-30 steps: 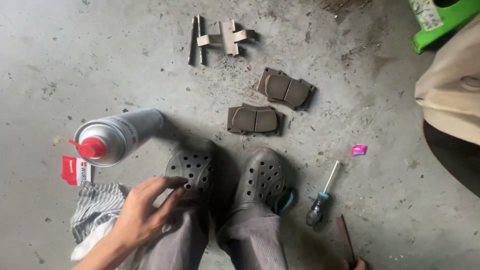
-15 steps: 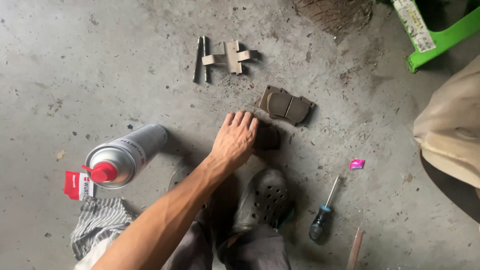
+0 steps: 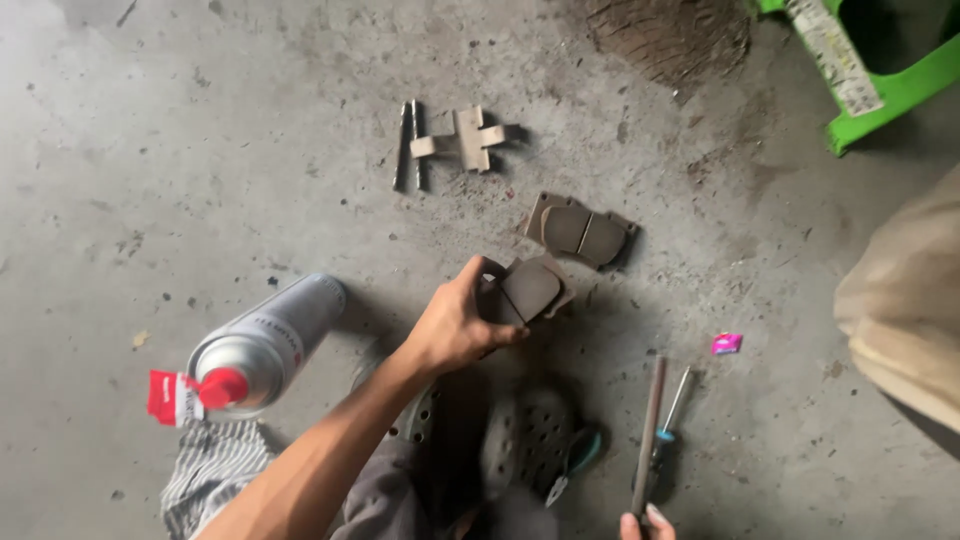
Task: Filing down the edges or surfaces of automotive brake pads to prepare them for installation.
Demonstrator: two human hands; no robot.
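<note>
— Just below the second brake pad (image 3: 578, 231) on the floor, what's changed?
— Your left hand (image 3: 455, 325), flat on the near brake pad (image 3: 530, 290) a moment ago, now clamps it and tilts it up.
— And your right hand (image 3: 645, 524)?
— Closed around a thin rod (image 3: 648, 430), well below that second pad.

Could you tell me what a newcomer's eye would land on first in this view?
Most likely the left hand at the centre, lifting a brown brake pad off the concrete floor, with a second brake pad lying just beyond. Next comes the silver spray can with its red nozzle at lower left, and the bright green plastic piece in the top right corner.
</note>
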